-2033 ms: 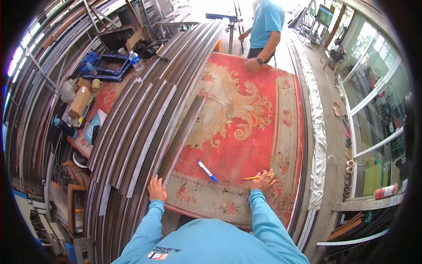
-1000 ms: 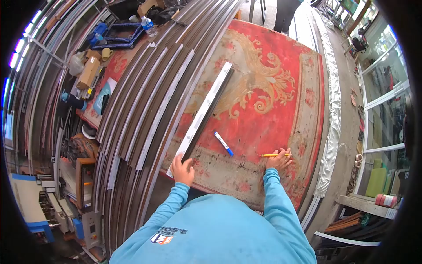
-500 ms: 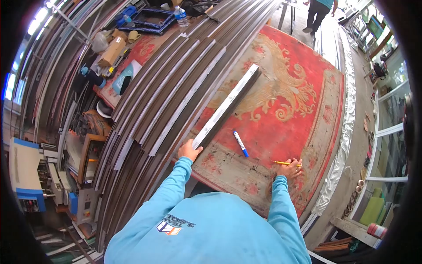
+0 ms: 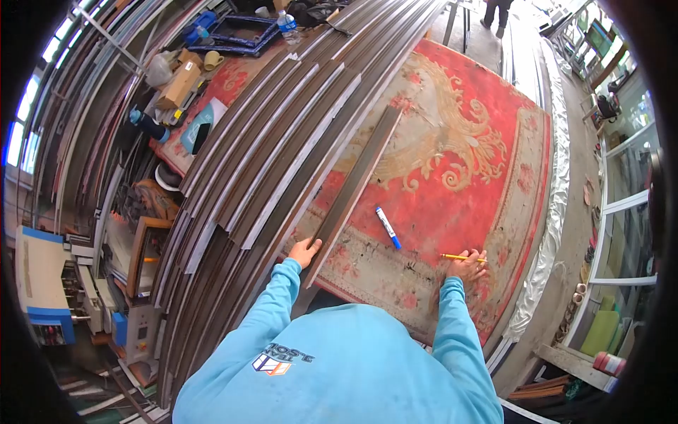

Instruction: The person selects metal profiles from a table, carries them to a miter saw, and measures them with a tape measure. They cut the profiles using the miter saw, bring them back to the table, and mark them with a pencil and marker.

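Observation:
My left hand [image 4: 305, 252] grips the near part of a brown metal profile [image 4: 359, 180], its fingers at the profile's left edge. The profile lies slanted over the red patterned carpet [image 4: 438, 212], its brown side facing up. My right hand [image 4: 467, 266] rests at the carpet's lower right, with a yellow pencil [image 4: 454, 257] held between its fingers. A blue and white marker [image 4: 388, 227] lies on the carpet between my two hands, touching neither.
Long brown profiles [image 4: 282, 141] are stacked just left of my left hand. Behind them are a cardboard box [image 4: 179, 85], a water bottle [image 4: 287, 25] and a dark blue frame [image 4: 244, 37]. Another person's legs [image 4: 496, 15] show at the top right.
The profile has been turned from its white side to its brown side and its near end has come closer. The other person has moved farther away. My right hand has barely shifted.

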The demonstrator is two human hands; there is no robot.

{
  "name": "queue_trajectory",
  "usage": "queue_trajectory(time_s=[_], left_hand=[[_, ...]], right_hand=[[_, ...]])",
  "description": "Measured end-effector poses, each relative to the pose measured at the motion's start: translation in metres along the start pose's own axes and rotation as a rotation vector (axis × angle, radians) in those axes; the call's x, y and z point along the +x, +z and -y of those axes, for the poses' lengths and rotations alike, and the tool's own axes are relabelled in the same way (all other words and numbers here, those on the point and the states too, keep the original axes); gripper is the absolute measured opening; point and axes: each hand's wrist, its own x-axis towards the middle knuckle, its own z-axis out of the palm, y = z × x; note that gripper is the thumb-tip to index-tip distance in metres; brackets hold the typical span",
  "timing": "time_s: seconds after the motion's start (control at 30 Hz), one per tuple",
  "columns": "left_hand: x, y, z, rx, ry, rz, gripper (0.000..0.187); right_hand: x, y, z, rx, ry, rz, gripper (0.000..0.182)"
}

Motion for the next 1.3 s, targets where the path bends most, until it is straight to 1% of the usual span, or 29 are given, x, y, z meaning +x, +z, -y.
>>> queue_trajectory(time_s=[0.07, 0.17, 0.2, 0.23, 0.3, 0.33, 0.47, 0.57, 0.6, 0.7, 0.73, 0.77, 0.83, 0.87, 0.9, 0.93, 0.97, 1.0, 1.03, 1.1, 1.13, 1.17, 1.23, 1.27, 1.3], left_hand=[[-0.009, -0.004, -0.010, 0.037, -0.017, -0.014, 0.069], [-0.006, -0.008, 0.004, 0.035, -0.029, -0.025, 0.070], [-0.005, -0.008, 0.010, 0.038, 0.017, -0.054, 0.068], [-0.004, -0.007, 0.016, 0.043, 0.020, -0.052, 0.068], [-0.004, -0.009, 0.021, 0.056, -0.054, -0.122, 0.065], [-0.007, -0.008, 0.021, 0.023, -0.014, -0.150, 0.062], [-0.035, -0.007, 0.022, -0.033, -0.052, -0.134, 0.063], [-0.062, -0.005, 0.033, -0.451, 0.060, 0.060, 0.073], [-0.070, -0.009, 0.025, -0.324, 0.081, 0.032, 0.075], [-0.086, -0.016, 0.006, -0.343, 0.042, 0.041, 0.078], [-0.091, -0.019, -0.008, -0.310, 0.034, -0.063, 0.079], [-0.087, -0.021, -0.013, -0.311, 0.033, -0.066, 0.079], [-0.084, -0.022, -0.019, -0.169, 0.109, -0.127, 0.079], [-0.068, -0.010, 0.007, -0.027, 0.126, -0.302, 0.082], [-0.069, -0.009, 0.006, -0.032, 0.122, -0.307, 0.082], [-0.063, -0.007, -0.001, 0.115, 0.134, -0.402, 0.081], [-0.058, -0.009, -0.008, 0.263, 0.148, -0.496, 0.081], [-0.046, -0.008, -0.002, 0.264, 0.141, -0.522, 0.078], [-0.040, -0.010, -0.002, 0.374, 0.147, -0.490, 0.071], [-0.029, -0.005, 0.001, 0.419, 0.056, -0.496, 0.066], [-0.025, -0.002, 0.003, 0.442, 0.059, -0.510, 0.067], [-0.023, 0.001, 0.007, 0.466, 0.059, -0.525, 0.067], [-0.032, 0.008, 0.002, 0.416, 0.029, -0.523, 0.064], [-0.041, 0.015, 0.000, 0.475, 0.081, -0.619, 0.063], [-0.053, 0.020, -0.004, 0.538, 0.132, -0.712, 0.061]], right_hand=[[0.000, -0.001, 0.001, 0.004, 0.010, 0.001, 0.025], [-0.001, -0.002, 0.002, 0.010, 0.019, -0.009, 0.024], [0.000, -0.002, 0.002, 0.010, 0.009, -0.017, 0.024], [0.000, -0.003, 0.001, 0.011, -0.001, -0.025, 0.023], [-0.002, 0.000, 0.000, 0.018, 0.001, -0.055, 0.023], [-0.001, -0.001, 0.000, 0.018, 0.002, -0.047, 0.023], [-0.002, -0.005, -0.001, 0.020, 0.005, -0.034, 0.022], [-0.002, -0.006, 0.000, 0.023, 0.012, -0.025, 0.022], [-0.001, -0.004, -0.003, 0.014, -0.001, -0.035, 0.023], [-0.003, -0.010, 0.001, 0.002, -0.008, -0.014, 0.025], [-0.002, -0.011, 0.001, -0.001, -0.003, -0.005, 0.025], [-0.002, -0.012, 0.001, -0.005, 0.001, 0.003, 0.025], [-0.002, -0.012, 0.001, -0.004, -0.003, 0.002, 0.025], [-0.002, -0.011, 0.001, 0.002, -0.001, 0.012, 0.026], [-0.002, -0.012, 0.000, 0.006, 0.000, 0.026, 0.026], [-0.002, -0.013, -0.001, 0.005, -0.007, 0.025, 0.026], [-0.002, -0.014, -0.002, 0.010, -0.019, 0.068, 0.027], [-0.001, -0.017, -0.003, 0.013, -0.030, 0.110, 0.029], [0.000, -0.022, -0.004, 0.008, -0.035, 0.105, 0.029], [0.005, -0.034, -0.007, -0.009, -0.053, 0.310, 0.036], [0.007, -0.036, -0.011, -0.039, -0.097, 0.355, 0.042], [0.007, -0.038, -0.017, -0.045, -0.114, 0.346, 0.042], [0.012, -0.038, -0.027, -0.013, -0.201, 0.427, 0.047], [0.016, -0.039, -0.033, -0.022, -0.233, 0.482, 0.052], [0.017, -0.040, -0.036, -0.024, -0.250, 0.479, 0.052]])
